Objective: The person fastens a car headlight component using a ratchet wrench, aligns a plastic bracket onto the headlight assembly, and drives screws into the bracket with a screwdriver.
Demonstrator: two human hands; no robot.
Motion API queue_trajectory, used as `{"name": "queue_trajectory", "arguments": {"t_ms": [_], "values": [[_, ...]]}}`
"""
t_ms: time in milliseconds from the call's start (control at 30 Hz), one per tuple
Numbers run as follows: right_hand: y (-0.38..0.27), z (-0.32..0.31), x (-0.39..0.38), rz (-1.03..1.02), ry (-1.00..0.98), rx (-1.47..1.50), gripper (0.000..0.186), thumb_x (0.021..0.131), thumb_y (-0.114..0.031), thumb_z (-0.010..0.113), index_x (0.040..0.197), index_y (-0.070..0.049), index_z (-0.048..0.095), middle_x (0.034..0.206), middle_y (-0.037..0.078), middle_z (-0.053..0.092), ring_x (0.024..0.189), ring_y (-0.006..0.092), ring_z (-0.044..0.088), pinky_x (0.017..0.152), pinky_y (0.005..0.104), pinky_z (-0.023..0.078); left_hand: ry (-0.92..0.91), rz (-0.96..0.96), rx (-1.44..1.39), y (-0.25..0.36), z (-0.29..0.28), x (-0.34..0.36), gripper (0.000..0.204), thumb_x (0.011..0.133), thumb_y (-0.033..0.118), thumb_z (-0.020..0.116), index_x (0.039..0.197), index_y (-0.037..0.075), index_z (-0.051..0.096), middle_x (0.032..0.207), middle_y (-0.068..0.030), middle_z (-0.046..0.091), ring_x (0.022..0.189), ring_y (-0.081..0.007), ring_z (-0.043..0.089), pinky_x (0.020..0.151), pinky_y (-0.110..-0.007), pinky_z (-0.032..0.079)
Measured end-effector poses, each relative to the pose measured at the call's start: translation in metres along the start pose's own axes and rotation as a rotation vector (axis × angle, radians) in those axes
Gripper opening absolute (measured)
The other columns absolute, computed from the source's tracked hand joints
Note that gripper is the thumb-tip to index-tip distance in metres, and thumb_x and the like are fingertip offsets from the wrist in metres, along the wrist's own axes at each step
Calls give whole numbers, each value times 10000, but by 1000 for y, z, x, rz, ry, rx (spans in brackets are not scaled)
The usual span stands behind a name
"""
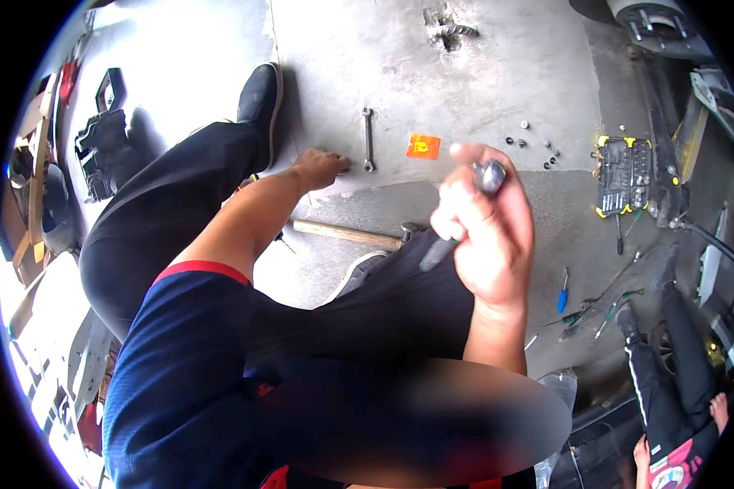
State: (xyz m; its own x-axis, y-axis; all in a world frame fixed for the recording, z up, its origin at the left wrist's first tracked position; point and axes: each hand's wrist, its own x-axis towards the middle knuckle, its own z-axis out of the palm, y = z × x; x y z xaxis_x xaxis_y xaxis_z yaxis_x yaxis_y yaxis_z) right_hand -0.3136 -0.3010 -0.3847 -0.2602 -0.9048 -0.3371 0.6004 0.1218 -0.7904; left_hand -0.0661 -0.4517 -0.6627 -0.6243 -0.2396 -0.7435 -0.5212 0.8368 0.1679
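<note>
Raised in front of me, my right hand [497, 236] is wrapped round a ratchet wrench. Its shiny round metal head [489, 175] pokes out by the thumb and forefinger, and a blurred dark handle end shows below the fist. My left hand [320, 169] is down at the concrete floor with its fingers curled; a small dark thing peeks out at the fingertips, too small to name. A combination wrench [369, 140] lies just right of that hand. Nearer to me, a hammer [347, 235] with a wooden handle rests beside my leg.
An orange card [422, 147] and several loose sockets [523, 143] lie on the floor. Farther right are an open socket set case [624, 177] and a blue-handled screwdriver [563, 292]. A black molded part [102, 155] is at left. Another person [677, 391] is at lower right.
</note>
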Motion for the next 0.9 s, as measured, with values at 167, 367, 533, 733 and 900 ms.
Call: {"name": "queue_trajectory", "arguments": {"t_ms": [167, 367, 533, 733, 900], "values": [[13, -15, 14, 215, 42, 210, 389, 1073, -252, 410, 1345, -10, 545, 931, 84, 582, 730, 136, 512, 673, 300, 457, 101, -89, -409, 20, -48, -18, 211, 935, 136, 602, 1139, 84, 614, 1008, -155, 686, 911, -370, 702, 812, -459, 564], [1, -38, 6, 252, -82, 441, 463, 1044, -279, 446, 1442, -61, 533, 853, 98, 602, 673, 153, 508, 629, 310, 429, 602, 626, -650, 79, -232, -90, 229, 884, -8, 625, 1102, 31, 565, 927, -161, 645, 829, -341, 684, 736, -404, 551], [-25, -39, -9, 53, -182, 573, 478, 1039, -263, 455, 1462, -53, 523, 865, 117, 626, 664, 155, 507, 638, 308, 440, 593, 679, -551, 96, -281, -140, 236, 877, -28, 610, 1103, 22, 566, 950, -163, 661, 812, -360, 679, 710, -406, 539], [-27, -33, -13, 101, -189, 528, 437, 1054, -195, 466, 1445, -16, 544, 872, 117, 638, 666, 148, 515, 634, 289, 464, 597, 711, -497, 115, -297, -154, 228, 876, -39, 600, 1094, 23, 578, 964, -152, 666, 875, -338, 687, 750, -397, 545], [-22, -31, -12, 84, -227, 528, 419, 1059, -172, 472, 1439, -21, 560, 874, 115, 643, 666, 142, 525, 615, 281, 463, 567, 690, -654, 114, -293, -159, 217, 874, 16, 608, 1090, 31, 606, 936, -154, 674, 864, -340, 684, 765, -411, 547]]}}
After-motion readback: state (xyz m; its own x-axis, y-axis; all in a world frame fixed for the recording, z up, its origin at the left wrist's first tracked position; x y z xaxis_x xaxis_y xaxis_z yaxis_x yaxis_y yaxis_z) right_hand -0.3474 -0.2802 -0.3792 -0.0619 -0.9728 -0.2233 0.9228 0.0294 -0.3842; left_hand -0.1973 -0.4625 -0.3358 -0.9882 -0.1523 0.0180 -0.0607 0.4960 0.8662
